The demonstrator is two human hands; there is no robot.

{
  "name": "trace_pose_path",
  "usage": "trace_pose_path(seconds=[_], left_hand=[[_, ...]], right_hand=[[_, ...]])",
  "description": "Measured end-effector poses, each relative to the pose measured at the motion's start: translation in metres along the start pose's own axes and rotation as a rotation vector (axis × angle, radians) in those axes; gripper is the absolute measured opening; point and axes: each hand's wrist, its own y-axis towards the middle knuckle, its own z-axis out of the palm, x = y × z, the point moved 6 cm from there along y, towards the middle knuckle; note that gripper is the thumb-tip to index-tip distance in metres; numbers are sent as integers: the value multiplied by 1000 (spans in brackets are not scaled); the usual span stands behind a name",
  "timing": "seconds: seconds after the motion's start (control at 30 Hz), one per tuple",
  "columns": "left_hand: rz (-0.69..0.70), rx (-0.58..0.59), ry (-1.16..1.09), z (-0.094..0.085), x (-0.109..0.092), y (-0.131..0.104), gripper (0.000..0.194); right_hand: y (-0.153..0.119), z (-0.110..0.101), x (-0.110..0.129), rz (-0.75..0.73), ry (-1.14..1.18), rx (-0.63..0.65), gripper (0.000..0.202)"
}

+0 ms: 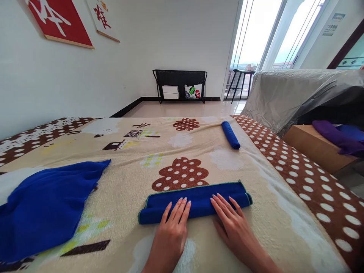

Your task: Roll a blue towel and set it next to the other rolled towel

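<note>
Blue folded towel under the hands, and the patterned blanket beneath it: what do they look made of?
Blue folded towel: likely microfibre cloth, matte, short nap, green stitched edging. Patterned beige blanket: seemingly plush fleece, with fuzzy pile. Both hands, left hand and right hand, rest flat on the towel.

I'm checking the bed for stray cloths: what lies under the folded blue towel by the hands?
The folded blue towel lies on the patterned blanket, both hands' fingers resting flat on it: left hand, right hand. Whatever sits inside its folds or beneath it is covered.

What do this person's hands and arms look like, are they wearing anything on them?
Both are bare. The left hand and right hand wear no gloves, rings or watch, and no sleeves show on the forearms. The fingers are slim, with longish, pale, glossy nails.
</note>
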Motion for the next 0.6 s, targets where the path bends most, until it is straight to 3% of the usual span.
trace_pose_path(seconds=[0.17, 0.27, 0.47, 0.6], left_hand=[[-127, -7, 25, -7, 48, -45, 66], [-199, 8, 35, -6, 65, -60, 67], [-220, -26, 33, 4, 77, -53, 65], [-205, -54, 43, -2, 79, -45, 50]], right_hand=[[-35, 4, -52, 128, -44, -10, 60], [-47, 9, -73, 175, -56, -12, 59], [-39, 17, -89, 205, -46, -55, 53], [-32, 9, -91, 226, -26, -105, 41]])
